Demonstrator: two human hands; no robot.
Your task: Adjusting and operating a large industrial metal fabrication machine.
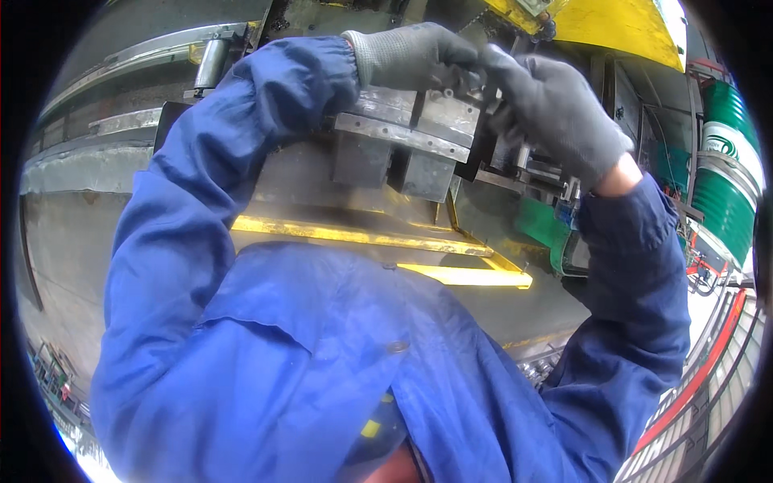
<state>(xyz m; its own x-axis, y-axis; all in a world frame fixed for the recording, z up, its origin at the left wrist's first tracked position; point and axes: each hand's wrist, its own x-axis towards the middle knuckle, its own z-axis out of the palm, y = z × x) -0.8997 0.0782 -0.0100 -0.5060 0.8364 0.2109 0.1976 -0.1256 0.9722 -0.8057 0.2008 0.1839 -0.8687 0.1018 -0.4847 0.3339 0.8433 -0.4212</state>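
- The steel die block (445,115) is sitting at upper centre of the frame, directly below the fingertips of the left hand (411,56) and to the lower left of the right hand (560,113).
- A drilled metal strip (403,137) is running along the block's near side, its long axis lying left to right and slanting slightly down toward the right.
- The left hand is lying nearer the block, its fingers overlapping the block's upper edge in this view; I cannot tell whether they are touching it.
- The left hand is reaching in from the left, back upward, fingers pointing right and curling down.
- The right hand is angling in from the right, wrist lower than knuckles, its index finger extending up and left to meet the left fingers in the picture, the others bending down and blurring.
- Both grips are looking part-curled; whether either is pinching something small is hidden.
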